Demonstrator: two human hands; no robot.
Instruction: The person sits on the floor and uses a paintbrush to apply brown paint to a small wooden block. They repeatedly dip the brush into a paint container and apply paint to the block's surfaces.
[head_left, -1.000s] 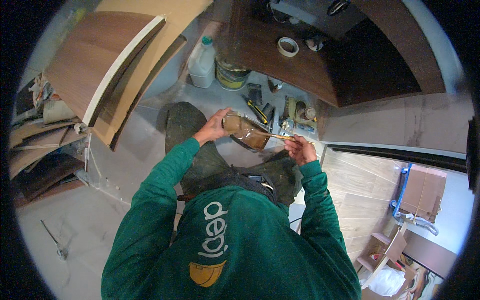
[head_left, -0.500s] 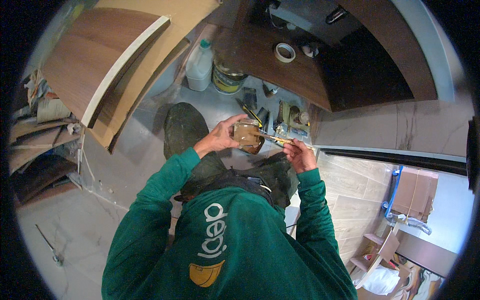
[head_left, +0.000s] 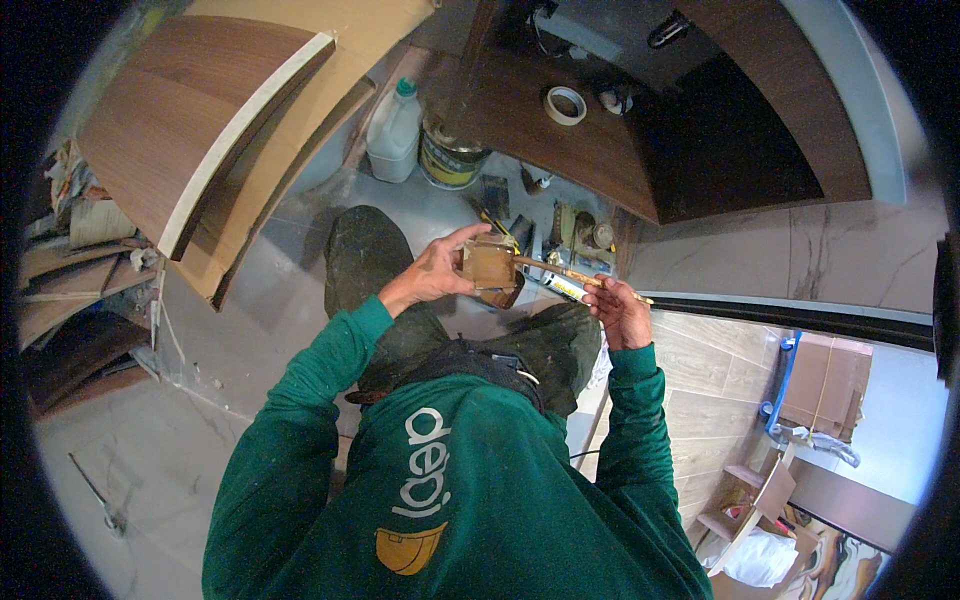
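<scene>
Brush held at the tub's mouth

The tub [head_left: 488, 268], a squarish vessel with brown inside, is held up over the floor in front of the knees [head_left: 368, 255]. Its side is clamped between the thumb and fingers of the left hand [head_left: 435, 275], and its open face is turned toward the camera. The brush [head_left: 575, 273] is pinched near its rear part by the fingers of the right hand [head_left: 622, 315]; its far end is brought to the tub's right edge. Whether the tip is dipped in the brown or only laid against the rim cannot be told. The two hands are held apart, bridged only by tub and brush.

The step in hand is judged to be brush work at the tub: stirring, loading or wiping off, with no one of these clearly shown. For the next move, a firm, fairly level hold on the tub seems called for, so that nothing is spilled, along with a light, controlled turn of the brush against the rim.

Just beyond the brush a white tube [head_left: 563, 287] is seen. Farther off, the jug [head_left: 393, 145] and the bucket [head_left: 450, 163] are stood side by side near the cabinet [head_left: 560, 145], in which a tape roll [head_left: 551, 106] is placed.
</scene>
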